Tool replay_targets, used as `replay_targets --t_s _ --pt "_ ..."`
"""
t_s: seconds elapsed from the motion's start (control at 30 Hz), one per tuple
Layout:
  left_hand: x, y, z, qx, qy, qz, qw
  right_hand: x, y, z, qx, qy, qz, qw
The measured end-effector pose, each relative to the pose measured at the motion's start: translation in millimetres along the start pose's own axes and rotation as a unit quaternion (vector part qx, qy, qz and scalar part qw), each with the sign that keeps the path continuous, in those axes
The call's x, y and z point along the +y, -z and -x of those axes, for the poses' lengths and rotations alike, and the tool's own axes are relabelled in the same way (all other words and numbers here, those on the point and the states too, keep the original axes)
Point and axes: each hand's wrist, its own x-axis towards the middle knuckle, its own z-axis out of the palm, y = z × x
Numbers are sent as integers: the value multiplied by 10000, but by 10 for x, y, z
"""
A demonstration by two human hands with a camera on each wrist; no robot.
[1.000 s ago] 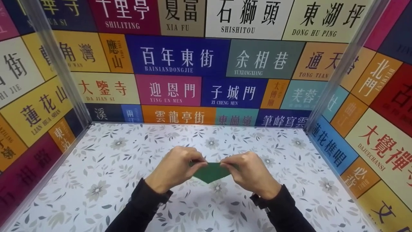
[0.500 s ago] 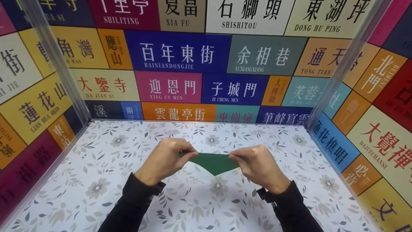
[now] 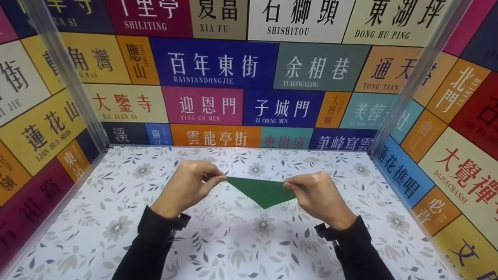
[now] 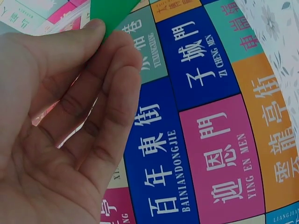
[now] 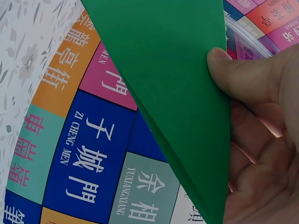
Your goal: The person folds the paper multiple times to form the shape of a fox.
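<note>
A green sheet of paper [image 3: 261, 191], folded into a triangle, is held up above the table with its point hanging down. Its left corner is pinched between thumb and index finger of my left hand [image 3: 186, 186]. My right hand [image 3: 325, 198] pinches the long upper edge toward the right, hiding that corner in the head view. In the left wrist view only the tip of the paper [image 4: 110, 14] shows, above the curled fingers of the left hand [image 4: 70, 107]. The right wrist view shows the paper [image 5: 173, 79] broad, with layered edges, and the right thumb lying on it.
A white table [image 3: 218, 249] with grey flowers and leaves spreads below the hands. Panels of colourful sign tiles [image 3: 214, 64] wall it in at the back, left and right. Clear strips [image 3: 404, 85] run along the corners.
Both hands have risen slightly and moved apart, the left one sliding outward to the paper's corner. More of the green triangle shows between them.
</note>
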Motion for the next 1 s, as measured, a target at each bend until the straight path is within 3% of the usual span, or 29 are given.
replay_targets --t_s 0.47,0.7,1.0 --pt "-103 103 31 276 222 -248 9991 71 48 0 -29 -167 146 9997" --pt "-68 92 11 499 193 -400 9978 61 49 19 -25 -130 223 9997" --pt "18 7 4 446 -41 -597 9972 29 11 19 -111 -139 201 9996"
